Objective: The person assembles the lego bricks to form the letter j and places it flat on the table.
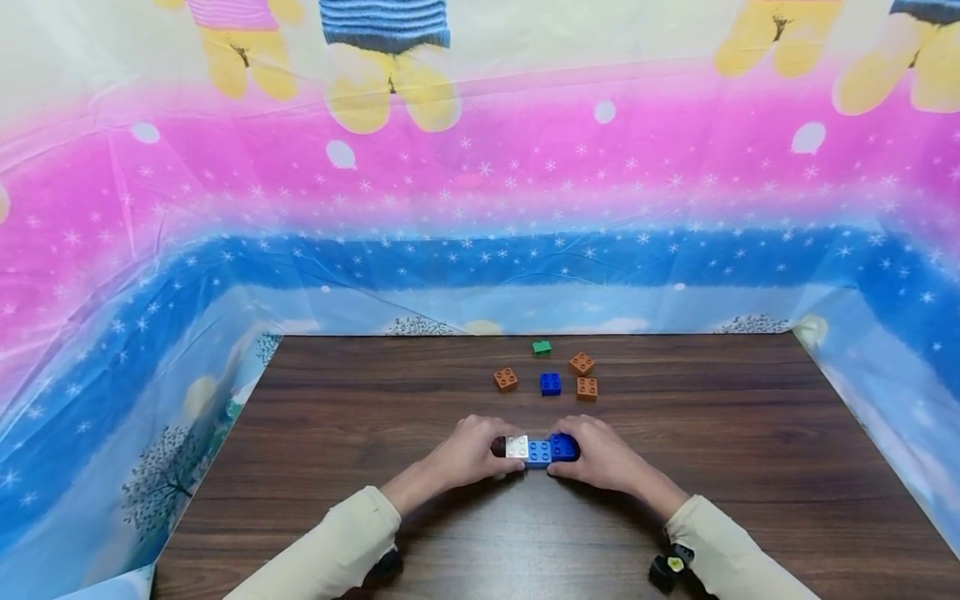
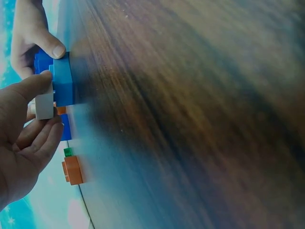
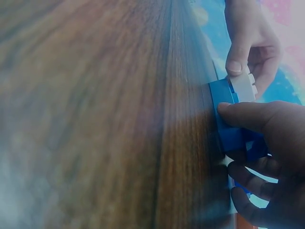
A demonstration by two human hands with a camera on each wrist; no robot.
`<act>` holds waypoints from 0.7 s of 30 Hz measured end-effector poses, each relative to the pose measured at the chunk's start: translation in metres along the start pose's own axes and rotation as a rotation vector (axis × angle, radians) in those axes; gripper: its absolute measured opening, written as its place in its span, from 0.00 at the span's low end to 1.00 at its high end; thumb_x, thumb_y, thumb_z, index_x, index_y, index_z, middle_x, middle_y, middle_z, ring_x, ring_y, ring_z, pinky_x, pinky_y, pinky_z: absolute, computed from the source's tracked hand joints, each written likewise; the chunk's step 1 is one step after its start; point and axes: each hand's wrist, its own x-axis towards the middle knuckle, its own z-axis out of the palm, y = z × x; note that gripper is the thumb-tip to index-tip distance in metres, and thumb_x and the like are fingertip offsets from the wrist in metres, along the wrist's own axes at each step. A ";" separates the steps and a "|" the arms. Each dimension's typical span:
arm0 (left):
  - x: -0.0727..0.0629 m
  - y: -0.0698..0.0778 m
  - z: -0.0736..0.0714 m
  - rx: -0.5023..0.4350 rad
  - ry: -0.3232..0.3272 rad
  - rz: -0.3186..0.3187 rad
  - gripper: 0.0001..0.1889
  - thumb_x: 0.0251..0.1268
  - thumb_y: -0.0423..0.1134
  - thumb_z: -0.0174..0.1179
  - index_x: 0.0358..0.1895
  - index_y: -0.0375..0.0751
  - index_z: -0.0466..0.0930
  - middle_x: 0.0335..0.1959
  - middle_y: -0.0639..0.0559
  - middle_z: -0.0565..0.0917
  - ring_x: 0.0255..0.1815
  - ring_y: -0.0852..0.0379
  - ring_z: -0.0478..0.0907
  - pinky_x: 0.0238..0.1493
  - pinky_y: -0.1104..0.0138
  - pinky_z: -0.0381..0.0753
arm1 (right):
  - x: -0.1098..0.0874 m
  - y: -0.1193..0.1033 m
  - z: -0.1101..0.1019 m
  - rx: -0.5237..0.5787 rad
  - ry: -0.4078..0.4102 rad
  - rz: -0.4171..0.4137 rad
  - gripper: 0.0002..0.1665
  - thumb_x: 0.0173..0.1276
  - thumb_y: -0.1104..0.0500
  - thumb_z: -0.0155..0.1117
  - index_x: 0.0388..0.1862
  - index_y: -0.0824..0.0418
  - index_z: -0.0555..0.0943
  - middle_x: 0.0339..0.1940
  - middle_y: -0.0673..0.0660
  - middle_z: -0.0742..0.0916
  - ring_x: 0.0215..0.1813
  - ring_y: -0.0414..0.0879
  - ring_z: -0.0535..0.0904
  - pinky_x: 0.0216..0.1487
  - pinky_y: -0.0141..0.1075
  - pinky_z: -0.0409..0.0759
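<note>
A light blue brick (image 1: 538, 452) sits low over the wooden table between the two hands. A white brick (image 1: 517, 447) stands on its left end and a dark blue brick (image 1: 562, 447) on its right, both set higher than the light blue one in the left wrist view. My left hand (image 1: 476, 450) pinches the white brick between thumb and fingers. With its thumb on the light blue brick's near side, my right hand (image 1: 596, 450) grips the right end, its fingers curling behind the dark blue brick.
Beyond the hands lie loose bricks: a blue brick (image 1: 550, 383), an orange brick (image 1: 506, 380) left of it, two more orange ones to its right, and a small green brick (image 1: 542, 347) near the far edge. A printed cloth (image 1: 480, 258) surrounds the table (image 1: 337, 400).
</note>
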 end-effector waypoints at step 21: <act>0.003 0.005 -0.002 0.013 -0.003 -0.058 0.21 0.63 0.46 0.74 0.57 0.40 0.86 0.45 0.50 0.89 0.41 0.63 0.83 0.40 0.73 0.80 | 0.000 -0.001 0.000 -0.008 0.007 0.003 0.22 0.59 0.49 0.80 0.50 0.54 0.85 0.46 0.49 0.87 0.51 0.45 0.81 0.53 0.48 0.81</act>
